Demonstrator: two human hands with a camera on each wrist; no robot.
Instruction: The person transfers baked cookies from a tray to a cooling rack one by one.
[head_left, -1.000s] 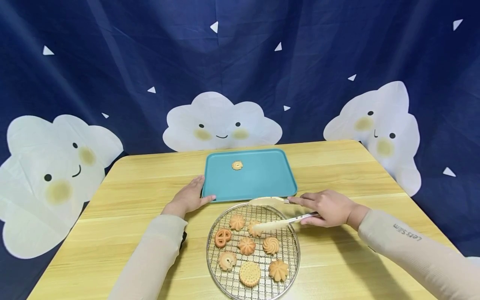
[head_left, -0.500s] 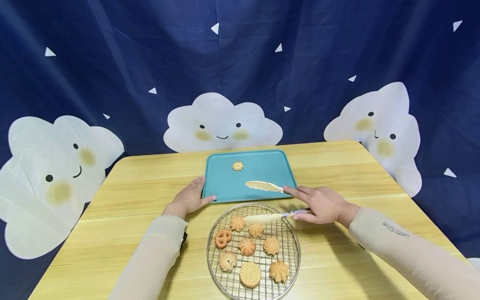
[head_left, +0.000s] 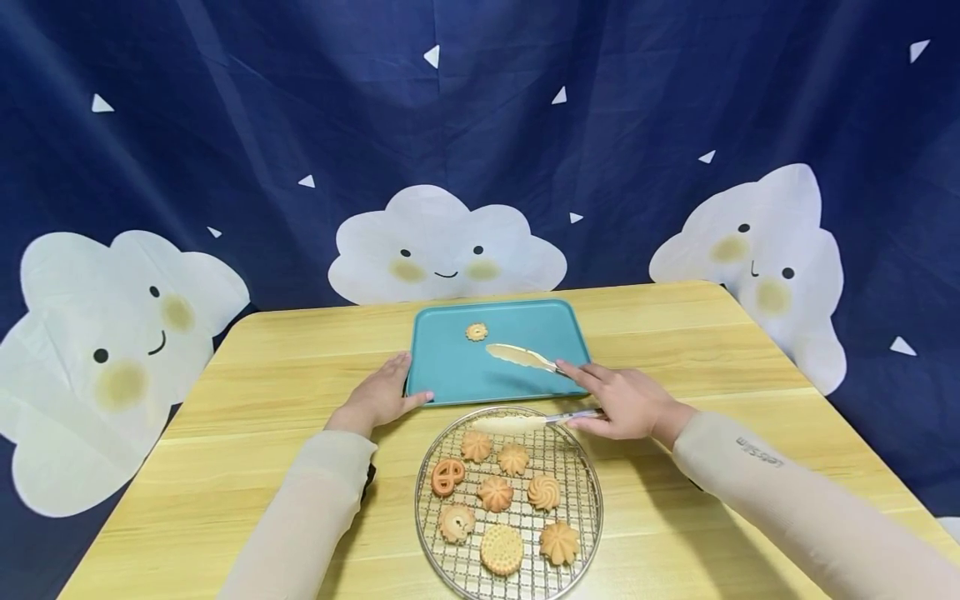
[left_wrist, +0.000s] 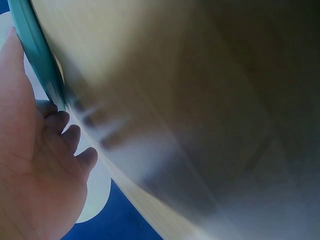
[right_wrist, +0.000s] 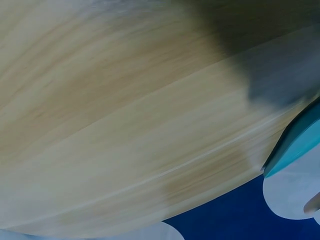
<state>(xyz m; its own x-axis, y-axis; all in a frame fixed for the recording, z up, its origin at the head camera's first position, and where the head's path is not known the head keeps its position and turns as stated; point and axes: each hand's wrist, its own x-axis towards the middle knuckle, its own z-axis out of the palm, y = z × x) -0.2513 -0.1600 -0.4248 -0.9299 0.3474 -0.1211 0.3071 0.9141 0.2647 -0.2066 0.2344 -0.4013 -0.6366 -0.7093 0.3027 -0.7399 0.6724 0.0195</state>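
Observation:
My left hand (head_left: 377,395) rests at the near left corner of a teal tray (head_left: 442,387), thumb along the near edge and fingers against the left side. In the left wrist view the fingertips lie by the rim of the tray (left_wrist: 37,50). One flower-edged cookie (head_left: 476,332) sits on the tray. My right hand (head_left: 626,402) holds food tongs (head_left: 521,357) with pale tips. Their two arms are spread, one over the tray and the other over the far edge of the rack, with nothing between them.
A round wire cooling rack (head_left: 582,483) stands nearer than the tray. On it lie several cookies, among them a pretzel shape (head_left: 447,477) and a round dotted one (head_left: 502,549). The wooden table (head_left: 225,433) ends at a blue cloud-patterned curtain (head_left: 480,100).
My right hand has moved left and away from me with the tongs, so one tong arm has passed from the rack's edge to over the tray. The left hand has stayed put.

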